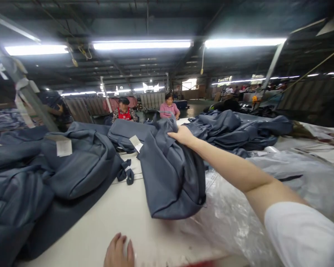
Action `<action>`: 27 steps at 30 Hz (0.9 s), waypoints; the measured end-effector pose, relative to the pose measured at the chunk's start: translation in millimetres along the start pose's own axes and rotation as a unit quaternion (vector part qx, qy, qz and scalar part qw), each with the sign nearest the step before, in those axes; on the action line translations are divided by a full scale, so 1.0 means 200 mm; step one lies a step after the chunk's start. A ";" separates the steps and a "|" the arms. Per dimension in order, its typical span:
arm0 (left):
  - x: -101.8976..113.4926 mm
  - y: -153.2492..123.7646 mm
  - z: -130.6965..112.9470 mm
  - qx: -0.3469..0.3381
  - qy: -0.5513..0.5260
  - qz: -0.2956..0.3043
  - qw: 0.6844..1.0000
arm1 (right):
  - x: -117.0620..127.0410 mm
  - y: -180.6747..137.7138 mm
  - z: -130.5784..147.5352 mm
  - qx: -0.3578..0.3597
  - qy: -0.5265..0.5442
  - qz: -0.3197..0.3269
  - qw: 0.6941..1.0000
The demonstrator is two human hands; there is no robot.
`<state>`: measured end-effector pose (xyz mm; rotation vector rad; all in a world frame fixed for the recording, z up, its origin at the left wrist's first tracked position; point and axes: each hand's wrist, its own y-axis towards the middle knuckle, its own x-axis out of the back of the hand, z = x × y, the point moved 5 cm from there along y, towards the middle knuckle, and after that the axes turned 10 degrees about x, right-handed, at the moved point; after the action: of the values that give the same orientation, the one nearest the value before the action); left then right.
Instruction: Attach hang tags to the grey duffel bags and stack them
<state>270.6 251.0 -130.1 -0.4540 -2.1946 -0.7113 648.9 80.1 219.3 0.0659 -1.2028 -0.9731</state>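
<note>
My right hand [183,135] reaches out over the table and grips the top of a dark blue-grey fabric cover [171,174], holding it up so it hangs in folds. My left hand [119,252] rests at the near edge of the white table [111,218], fingers together and lying flat, holding nothing. The lifted cover has a white tag [135,142] beside it. Its lower end touches the tabletop next to clear plastic sheeting [239,211].
More blue-grey covers are piled at the left [58,170] and at the back right [239,129]. Clear plastic bags spread over the right side. Two other people [124,110] [169,106] sit behind the table's far end. A slanted pole [25,92] stands at left.
</note>
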 end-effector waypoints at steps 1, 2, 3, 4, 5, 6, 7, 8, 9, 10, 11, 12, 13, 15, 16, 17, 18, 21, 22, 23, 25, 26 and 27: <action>0.01 0.01 0.03 -0.001 -0.007 0.010 1.000 | 0.03 0.05 0.14 0.045 0.012 0.001 0.999; 0.03 0.02 0.06 0.001 -0.017 0.010 1.000 | 0.07 0.09 0.29 0.113 0.023 0.001 0.993; 0.08 0.04 0.08 0.002 -0.026 -0.003 1.000 | 0.12 0.11 0.43 0.174 0.030 0.008 0.984; 0.16 0.07 0.09 0.001 -0.031 -0.029 0.999 | 0.17 0.12 0.55 0.228 0.032 0.021 0.973; 0.26 0.09 0.09 0.000 -0.031 -0.069 0.997 | 0.22 0.11 0.65 0.275 0.032 0.040 0.960; 0.37 0.12 0.08 -0.004 -0.027 -0.115 0.993 | 0.26 0.11 0.72 0.308 0.033 0.067 0.948; 0.50 0.14 0.05 -0.011 -0.021 -0.161 0.987 | 0.28 0.09 0.76 0.331 0.038 0.099 0.938; 0.63 0.16 0.01 -0.015 -0.018 -0.217 0.976 | 0.28 0.08 0.78 0.344 0.047 0.133 0.929; 0.76 0.17 -0.05 -0.033 -0.024 -0.275 0.961 | 0.27 0.07 0.78 0.347 0.055 0.168 0.921; 0.88 0.18 -0.11 -0.050 -0.029 -0.333 0.941 | 0.23 0.05 0.76 0.343 0.059 0.197 0.916; 0.98 0.19 -0.17 -0.062 -0.028 -0.370 0.927 | 0.18 0.04 0.73 0.336 0.058 0.220 0.914; 1.05 0.21 -0.24 -0.082 -0.025 -0.392 0.916 | 0.13 0.02 0.70 0.328 0.050 0.236 0.913; 1.09 0.23 -0.30 -0.098 -0.026 -0.391 0.915 | 0.07 -0.01 0.66 0.322 0.040 0.247 0.913; 1.12 0.27 -0.39 -0.113 -0.028 -0.371 0.921 | -0.03 -0.07 0.58 0.311 0.022 0.252 0.916; 1.11 0.28 -0.42 -0.114 -0.030 -0.357 0.927 | -0.06 -0.09 0.55 0.309 0.020 0.242 0.920; 1.09 0.30 -0.44 -0.113 -0.030 -0.344 0.932 | -0.06 -0.12 0.52 0.313 0.016 0.222 0.923; 1.07 0.30 -0.46 -0.112 -0.032 -0.335 0.935 | -0.05 -0.15 0.51 0.323 0.009 0.192 0.927; 1.03 0.32 -0.51 -0.117 -0.044 -0.320 0.939 | 0.10 -0.23 0.52 0.386 -0.021 0.089 0.918; 1.03 0.33 -0.54 -0.121 -0.048 -0.318 0.939 | 0.16 -0.26 0.54 0.409 -0.028 0.063 0.910; 1.04 0.34 -0.57 -0.126 -0.052 -0.321 0.937 | 0.22 -0.29 0.57 0.428 -0.032 0.043 0.902; 1.09 0.35 -0.64 -0.143 -0.051 -0.347 0.925 | 0.33 -0.33 0.63 0.463 -0.036 0.013 0.886; 1.13 0.36 -0.67 -0.154 -0.048 -0.367 0.916 | 0.36 -0.35 0.66 0.478 -0.037 0.005 0.878; 1.16 0.36 -0.71 -0.165 -0.043 -0.387 0.906 | 0.37 -0.36 0.68 0.491 -0.036 0.000 0.870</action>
<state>240.1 241.9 148.6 0.2733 -2.3255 -1.5193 498.8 46.6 293.7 0.8410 -1.6632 -0.2719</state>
